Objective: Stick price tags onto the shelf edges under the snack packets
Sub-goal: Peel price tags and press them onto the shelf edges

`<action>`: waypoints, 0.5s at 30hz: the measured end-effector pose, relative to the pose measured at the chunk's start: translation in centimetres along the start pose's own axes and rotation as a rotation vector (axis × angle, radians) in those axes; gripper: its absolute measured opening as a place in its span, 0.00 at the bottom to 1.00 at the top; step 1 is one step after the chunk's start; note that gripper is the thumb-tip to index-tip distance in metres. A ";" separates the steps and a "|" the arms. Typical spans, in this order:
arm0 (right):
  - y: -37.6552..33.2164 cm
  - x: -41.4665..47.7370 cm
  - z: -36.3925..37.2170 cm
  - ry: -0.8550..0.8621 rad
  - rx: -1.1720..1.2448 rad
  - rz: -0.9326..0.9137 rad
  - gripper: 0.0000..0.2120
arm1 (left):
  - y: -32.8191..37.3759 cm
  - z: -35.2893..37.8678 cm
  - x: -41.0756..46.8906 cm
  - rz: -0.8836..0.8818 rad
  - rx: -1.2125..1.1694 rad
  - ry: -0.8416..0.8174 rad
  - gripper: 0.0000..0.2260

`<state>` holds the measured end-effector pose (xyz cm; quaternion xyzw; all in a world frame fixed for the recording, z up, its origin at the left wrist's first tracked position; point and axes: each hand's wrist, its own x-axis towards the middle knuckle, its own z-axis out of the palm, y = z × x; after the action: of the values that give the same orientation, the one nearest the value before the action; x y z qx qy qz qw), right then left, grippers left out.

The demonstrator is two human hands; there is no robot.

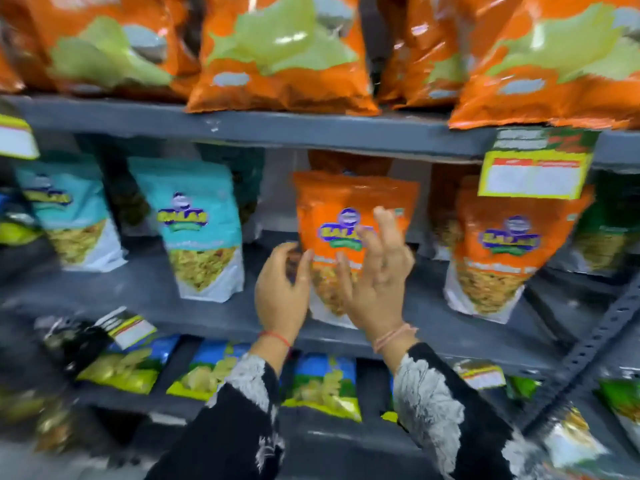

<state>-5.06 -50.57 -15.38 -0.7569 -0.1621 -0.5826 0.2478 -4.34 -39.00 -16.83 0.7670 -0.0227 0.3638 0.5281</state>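
Both hands up at the grey metal middle shelf, left hand and right hand with grips apart around the orange snack pouch of yellow mix.

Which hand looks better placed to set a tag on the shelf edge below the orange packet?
Probably the left hand: it sits lower, nearer the grey shelf edge under the orange packet. The right hand is raised, fingers spread across the packet's front. Blur hides whether either holds a tag.
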 end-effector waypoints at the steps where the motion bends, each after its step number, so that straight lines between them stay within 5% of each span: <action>1: -1.3 -1.7 2.0 -0.123 0.033 -0.047 0.21 | -3.3 -2.1 -0.1 -0.094 0.036 0.037 0.12; 5: -6.7 -7.4 8.8 -0.568 0.087 -0.212 0.27 | -13.5 -10.9 0.2 -0.422 0.181 0.239 0.05; 10: -14.3 -10.7 16.7 -0.860 0.196 -0.168 0.24 | -23.2 -19.5 2.7 -0.776 0.043 0.394 0.07; 15: -19.2 -10.8 25.4 -0.970 0.304 0.075 0.22 | -29.8 -23.8 5.7 -1.066 -0.117 0.085 0.13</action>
<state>2.17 -19.98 -27.23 -0.9010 -0.3139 -0.1247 0.2721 -0.36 -4.19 -32.98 0.6260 0.3707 0.0741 0.6820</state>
